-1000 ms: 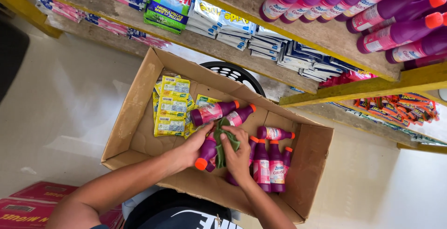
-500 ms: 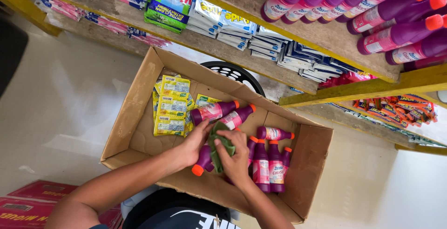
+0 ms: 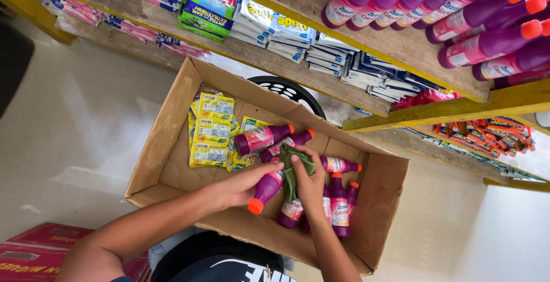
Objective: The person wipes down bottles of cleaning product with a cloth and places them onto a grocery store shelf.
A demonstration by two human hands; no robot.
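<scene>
Inside the open cardboard box on the floor, the changes since a second ago are small but telling. At the left, the stack of yellow sachets lies against the box wall just as it did. The left hand reaches in from the lower left, and its fingers are closed round the body of a purple bottle with an orange cap. A second ago that bottle lay lower and more steeply, its cap close to the near wall. Now it has been lifted a little and turned, so the grip is settled and the bottle is being worked on rather than merely picked up.

Its long axis runs on a slant, from upper right down to lower left. The orange cap points to the lower left, toward the person, and the base points up toward the middle of the box, where it is hidden under the cloth.

The right hand has shifted upward and now presses a dark green cloth against the bottle's upper part, fingers curled over the cloth and clamping it. By my judgement the bottle is being wiped.

Farther right, more purple bottles lie side by side with caps pointing up, touching one another, and one bottle lies across them with its cap to the right.
</scene>
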